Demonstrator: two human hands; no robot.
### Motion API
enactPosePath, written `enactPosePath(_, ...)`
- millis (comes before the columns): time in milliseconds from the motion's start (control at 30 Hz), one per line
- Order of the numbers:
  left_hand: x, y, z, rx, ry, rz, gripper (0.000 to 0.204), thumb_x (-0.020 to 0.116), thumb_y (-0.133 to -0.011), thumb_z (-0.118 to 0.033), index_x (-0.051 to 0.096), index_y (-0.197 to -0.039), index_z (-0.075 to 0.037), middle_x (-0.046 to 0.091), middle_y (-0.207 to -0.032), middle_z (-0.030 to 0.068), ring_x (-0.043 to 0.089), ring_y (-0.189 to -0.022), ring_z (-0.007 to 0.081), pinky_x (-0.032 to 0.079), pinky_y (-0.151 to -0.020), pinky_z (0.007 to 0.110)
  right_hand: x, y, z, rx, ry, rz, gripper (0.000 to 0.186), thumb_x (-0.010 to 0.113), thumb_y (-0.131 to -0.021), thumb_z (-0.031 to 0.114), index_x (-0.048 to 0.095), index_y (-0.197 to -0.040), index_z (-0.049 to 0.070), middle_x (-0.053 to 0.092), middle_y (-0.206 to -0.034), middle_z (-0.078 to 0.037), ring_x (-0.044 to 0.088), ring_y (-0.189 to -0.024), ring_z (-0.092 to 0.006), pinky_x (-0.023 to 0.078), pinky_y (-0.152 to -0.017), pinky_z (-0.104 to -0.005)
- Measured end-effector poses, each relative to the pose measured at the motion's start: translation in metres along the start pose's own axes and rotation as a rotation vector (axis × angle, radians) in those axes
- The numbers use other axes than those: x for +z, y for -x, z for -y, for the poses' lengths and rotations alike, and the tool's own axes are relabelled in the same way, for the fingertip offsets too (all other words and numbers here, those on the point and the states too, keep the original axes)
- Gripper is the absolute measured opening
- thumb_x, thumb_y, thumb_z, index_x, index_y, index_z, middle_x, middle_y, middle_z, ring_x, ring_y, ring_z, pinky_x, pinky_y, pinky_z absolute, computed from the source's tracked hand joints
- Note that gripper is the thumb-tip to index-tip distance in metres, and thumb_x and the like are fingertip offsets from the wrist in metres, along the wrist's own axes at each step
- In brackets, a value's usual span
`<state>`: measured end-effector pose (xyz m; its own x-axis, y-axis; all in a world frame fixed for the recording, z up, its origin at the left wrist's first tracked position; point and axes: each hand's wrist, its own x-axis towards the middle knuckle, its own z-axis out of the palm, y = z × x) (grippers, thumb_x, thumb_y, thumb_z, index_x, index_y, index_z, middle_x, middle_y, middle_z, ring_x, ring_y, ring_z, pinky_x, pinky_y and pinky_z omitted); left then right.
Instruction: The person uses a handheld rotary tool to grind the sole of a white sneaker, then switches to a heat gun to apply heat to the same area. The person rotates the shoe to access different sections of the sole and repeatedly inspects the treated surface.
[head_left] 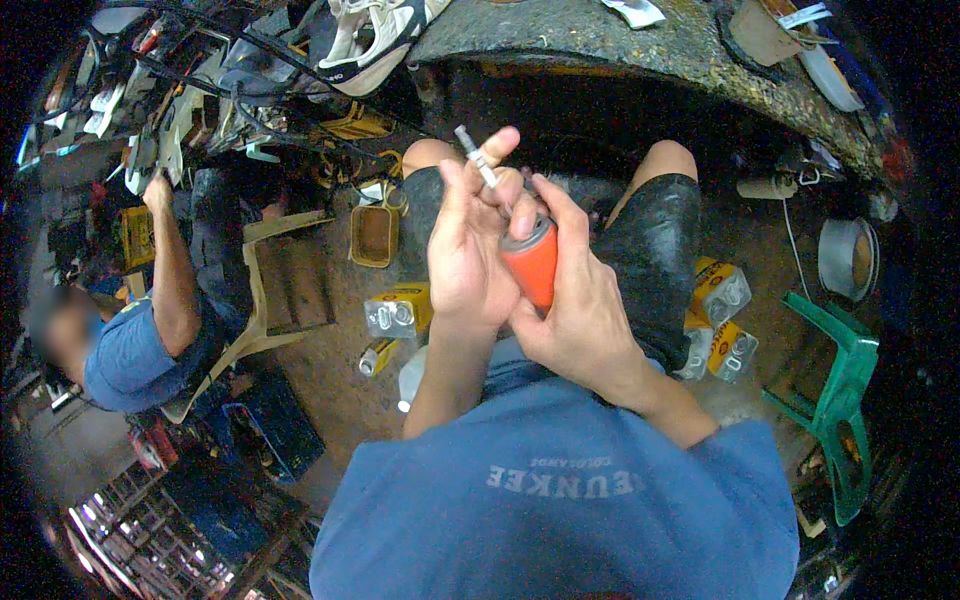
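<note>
My left hand (pixel 464 265) is palm up in front of my lap, with its fingers curled round a slim grey-and-white stick-like tool (pixel 474 150). The tool looks like a syringe or small brush, but I cannot make out its kind. One end points up and away, and its lower end is hidden among the fingers near the can's top. My right hand (pixel 585 310) wraps a small orange can (pixel 532 272) with a grey top from the right. The can leans slightly, and the left fingertips touch or hover at its top; I cannot tell which.
A worn, rough-topped bench (pixel 560 40) curves ahead, with a shoe (pixel 370 45) at its left end. Clear containers in yellow packaging (pixel 400 308) stand beside my legs. At right are a green plastic chair (pixel 845 400) and a round tin (pixel 848 258). Another person (pixel 150 350) sits at left.
</note>
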<state>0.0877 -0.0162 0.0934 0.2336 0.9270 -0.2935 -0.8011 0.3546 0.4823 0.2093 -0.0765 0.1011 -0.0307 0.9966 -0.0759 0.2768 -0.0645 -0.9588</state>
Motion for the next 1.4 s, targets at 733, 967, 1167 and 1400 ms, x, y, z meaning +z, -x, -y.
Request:
enactPosePath(733,-0.042,-0.013,-0.023,-0.168,0.139,0.111,0.024,0.049,-0.114,-0.042,0.063,-0.127,-0.028,0.049,-0.067,0.0015,0.047,-0.053,0.0171,0.046,-0.066,0.032,0.022,0.011,-0.010,-0.071,-0.023,0.065,0.094,0.068,-0.075,-0.004,0.024,-0.159,0.001,0.054,-0.142,-0.037,0.063,-0.115,-0.0588,0.057,-0.094,-0.0582)
enactPosePath(967,-0.056,-0.026,-0.037,-0.114,-0.002,-0.158,0.024,0.058,-0.109,-0.046,0.066,-0.123,-0.028,0.064,-0.088,0.0034,0.064,-0.085,0.0209,0.052,-0.088,0.040,0.019,0.019,-0.009,0.037,0.000,0.096,0.096,0.067,-0.076,-0.003,0.022,-0.161,0.002,0.057,-0.138,-0.037,0.065,-0.111,-0.0582,0.057,-0.090,-0.0589)
enactPosePath(1167,-0.090,-0.048,-0.033,0.326,-0.351,-0.495,0.025,0.051,-0.108,-0.024,0.051,-0.087,-0.011,0.060,-0.089,0.0047,0.060,-0.089,0.0189,0.052,-0.086,0.042,0.010,0.012,-0.011,0.100,-0.049,0.113,0.094,0.066,-0.077,-0.003,0.025,-0.161,0.005,0.061,-0.132,-0.033,0.069,-0.106,-0.0545,0.057,-0.090,-0.0548)
enactPosePath(1400,-0.063,-0.061,0.006,0.815,-1.803,-0.181,0.018,0.073,-0.100,-0.015,0.077,-0.111,-0.002,0.075,-0.097,0.0156,0.069,-0.104,0.0267,0.051,-0.095,0.039,-0.021,-0.011,-0.028,0.062,0.009,-0.121,0.091,0.068,-0.077,-0.001,0.031,-0.160,0.009,0.066,-0.119,-0.025,0.072,-0.100,-0.0434,0.057,-0.087,-0.0483)
